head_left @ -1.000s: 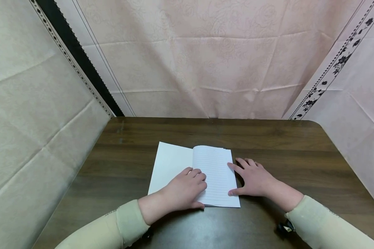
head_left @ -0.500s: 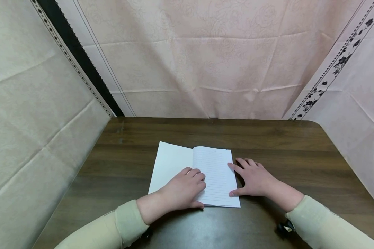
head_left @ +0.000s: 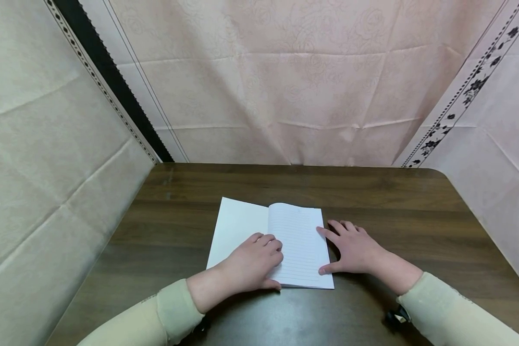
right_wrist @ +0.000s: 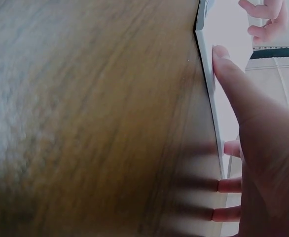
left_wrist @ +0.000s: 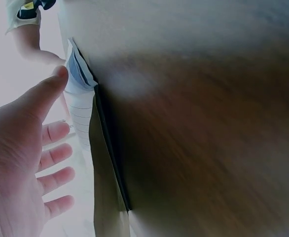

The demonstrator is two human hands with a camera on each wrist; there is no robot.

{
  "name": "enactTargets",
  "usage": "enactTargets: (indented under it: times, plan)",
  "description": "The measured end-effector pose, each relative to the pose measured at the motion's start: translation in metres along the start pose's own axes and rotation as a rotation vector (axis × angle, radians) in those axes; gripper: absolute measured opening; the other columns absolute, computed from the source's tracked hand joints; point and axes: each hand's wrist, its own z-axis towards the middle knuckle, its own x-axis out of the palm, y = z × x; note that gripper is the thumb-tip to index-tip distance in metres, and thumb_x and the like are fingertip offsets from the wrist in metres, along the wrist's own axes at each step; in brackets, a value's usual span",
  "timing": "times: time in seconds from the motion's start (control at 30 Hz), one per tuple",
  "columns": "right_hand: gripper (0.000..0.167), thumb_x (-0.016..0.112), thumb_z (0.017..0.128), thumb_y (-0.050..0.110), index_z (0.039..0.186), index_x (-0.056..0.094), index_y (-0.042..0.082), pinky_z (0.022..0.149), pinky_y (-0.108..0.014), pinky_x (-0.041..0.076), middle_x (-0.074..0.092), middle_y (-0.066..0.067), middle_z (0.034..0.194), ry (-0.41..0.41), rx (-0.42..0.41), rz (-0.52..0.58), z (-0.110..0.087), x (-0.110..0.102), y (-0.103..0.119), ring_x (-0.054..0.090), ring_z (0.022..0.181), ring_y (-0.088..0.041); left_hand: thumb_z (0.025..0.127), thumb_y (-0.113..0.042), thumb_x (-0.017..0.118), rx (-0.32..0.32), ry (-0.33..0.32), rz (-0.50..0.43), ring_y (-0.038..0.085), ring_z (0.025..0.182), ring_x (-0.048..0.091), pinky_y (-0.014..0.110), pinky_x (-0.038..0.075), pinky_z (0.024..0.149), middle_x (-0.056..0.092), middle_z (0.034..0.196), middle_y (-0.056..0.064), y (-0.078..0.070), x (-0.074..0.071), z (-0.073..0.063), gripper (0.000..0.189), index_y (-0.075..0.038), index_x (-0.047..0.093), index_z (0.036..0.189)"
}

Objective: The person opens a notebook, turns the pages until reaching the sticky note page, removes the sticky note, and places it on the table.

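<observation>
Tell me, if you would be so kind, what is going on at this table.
A notebook lies open on a wooden table, between a person's two bare hands. The left hand is over its middle, though I can't tell how firmly it touches. The right hand is spread at the right edge, thumb and forefinger reaching onto the ruled page. The left page is plain white.

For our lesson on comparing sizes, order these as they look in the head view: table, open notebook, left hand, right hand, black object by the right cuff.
1. Table
2. Open notebook, partly covered
3. Left hand and right hand: too alike to rank
4. Black object
</observation>
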Motion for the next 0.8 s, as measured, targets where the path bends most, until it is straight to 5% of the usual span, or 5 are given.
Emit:
enactTargets:
  times: [0.43, 0.8]
  plan:
    - [0.115, 0.052, 0.065, 0.093, 0.154, 0.036, 0.023, 0.098, -0.067, 0.036, 0.037, -0.020, 0.152, 0.020, -0.003, 0.014, 0.000, -0.003, 0.001, 0.038, 0.134, -0.045, 0.082, -0.069, 0.065, -0.005, -0.007, -0.038, 0.018, 0.117, 0.049, 0.035, 0.038, 0.104, 0.058, 0.118, -0.002, 0.003, -0.004, -0.007, 0.054, -0.019, 0.065, 0.102]
    - [0.112, 0.052, 0.067, 0.092, 0.155, 0.034, 0.026, 0.099, -0.068, 0.034, 0.035, -0.020, 0.153, 0.027, -0.012, 0.020, -0.002, -0.005, 0.001, 0.035, 0.136, -0.045, 0.083, -0.058, 0.071, 0.054, -0.110, -0.008, 0.020, 0.119, 0.050, 0.037, 0.038, 0.104, 0.058, 0.119, -0.004, 0.007, -0.005, -0.018, 0.039, -0.021, 0.065, 0.093]
